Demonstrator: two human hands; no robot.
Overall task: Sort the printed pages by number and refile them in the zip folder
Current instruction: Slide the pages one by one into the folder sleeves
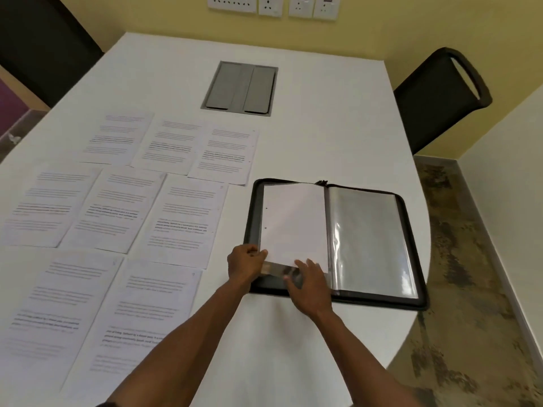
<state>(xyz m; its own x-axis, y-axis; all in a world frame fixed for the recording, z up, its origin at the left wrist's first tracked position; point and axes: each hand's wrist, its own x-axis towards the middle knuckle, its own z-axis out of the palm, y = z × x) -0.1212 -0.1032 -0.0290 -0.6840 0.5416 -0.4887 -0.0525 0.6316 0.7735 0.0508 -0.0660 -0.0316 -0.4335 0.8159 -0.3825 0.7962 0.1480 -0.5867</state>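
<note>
Black zip-edged folder (338, 239): lies open and flat on the white table (323, 136), near its rounded right edge. Holds clear plastic sleeves. The right half shows a glossy sleeve (368, 239); whether it holds anything cannot be told. On the left half lies 1 white sheet with its blank side up (293, 224), tilted slightly, 2 punch holes along its left edge; its near end overlaps the mouth of a clear sleeve (279, 271).

Left hand (245, 264): at the near left corner of that sheet, thumb and fingers pinching the sheet's edge.

Right hand (308, 284): on the folder's near edge, just right of the left hand, fingers spread and lying on the clear sleeve below the sheet.

Printed white pages (185, 221): 8, face up, left of the folder, in rows of 3, 3 and 2, edges touching or slightly overlapping. Page numbers too blurred to read.

Grey recessed cable hatch (241, 88): set in the table, beyond the folder.

Black chair (440, 98): beyond the folder, at the table's right side.
</note>
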